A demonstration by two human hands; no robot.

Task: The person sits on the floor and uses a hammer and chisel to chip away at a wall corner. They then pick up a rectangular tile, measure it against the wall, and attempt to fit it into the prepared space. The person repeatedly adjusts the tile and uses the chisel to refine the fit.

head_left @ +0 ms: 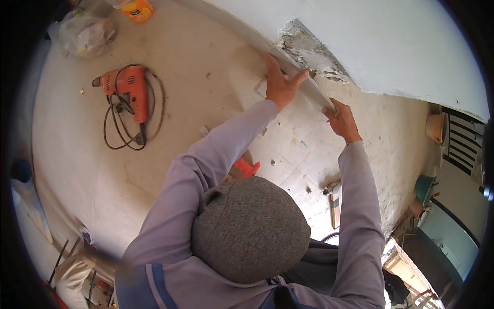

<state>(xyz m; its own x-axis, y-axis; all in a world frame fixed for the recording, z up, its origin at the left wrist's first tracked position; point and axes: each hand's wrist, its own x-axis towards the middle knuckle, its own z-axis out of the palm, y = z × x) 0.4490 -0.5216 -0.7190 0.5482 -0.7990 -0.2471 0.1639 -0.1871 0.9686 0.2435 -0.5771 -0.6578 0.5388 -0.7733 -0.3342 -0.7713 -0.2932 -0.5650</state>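
Both my hands are at a long, pale tile strip (315, 95) at the foot of the white wall. My left hand (280, 88) grips the strip with thumb and fingers apart along it. At its near right end, my right hand (343, 122) is closed on the strip, thumb against its edge. Just above the strip, a patch of broken, bare plaster (314, 50) shows rough grey in the wall. A pale flat piece (261, 89) lies beside my left hand, partly hidden by it.
A red corded drill (128, 90) lies on the floor at left. Behind it are a plastic bag (85, 33) and an orange-yellow tub (136, 9). A hammer (335, 206) lies near my right forearm. A grey cap (252, 229) hides floor at lower middle. Buckets (425, 188) stand far right.
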